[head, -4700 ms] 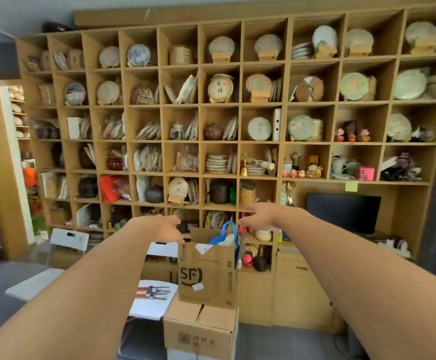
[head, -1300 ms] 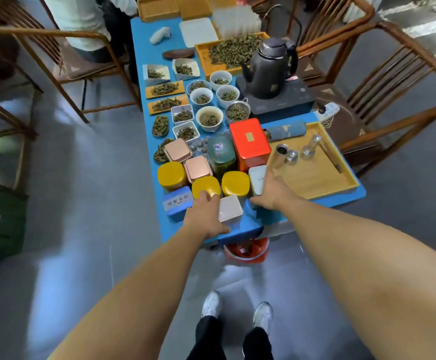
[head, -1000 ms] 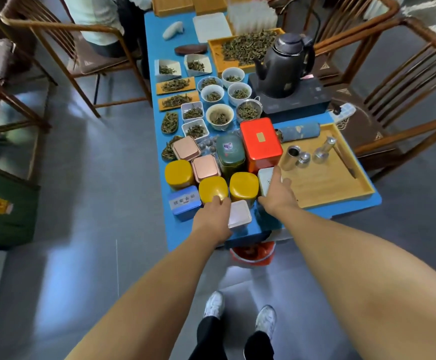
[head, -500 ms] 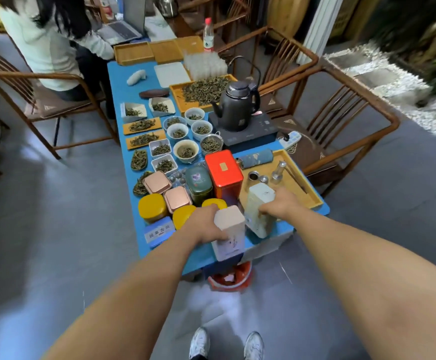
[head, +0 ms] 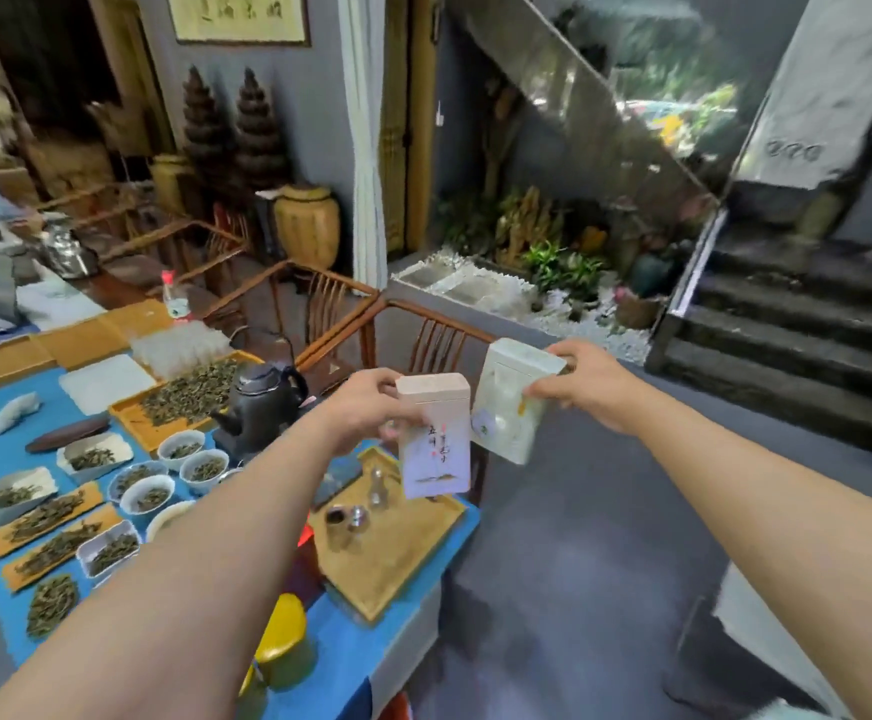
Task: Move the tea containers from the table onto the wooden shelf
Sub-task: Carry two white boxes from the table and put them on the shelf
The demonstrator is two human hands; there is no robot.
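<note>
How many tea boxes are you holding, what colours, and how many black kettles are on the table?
Pinkish box, in left hand: 1
Greenish box, in right hand: 1
Black kettle: 1
Total: 3

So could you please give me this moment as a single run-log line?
phase: carry | left hand: holds pink tin | right hand: holds white tin | both tins off table | shelf: out of view
</note>
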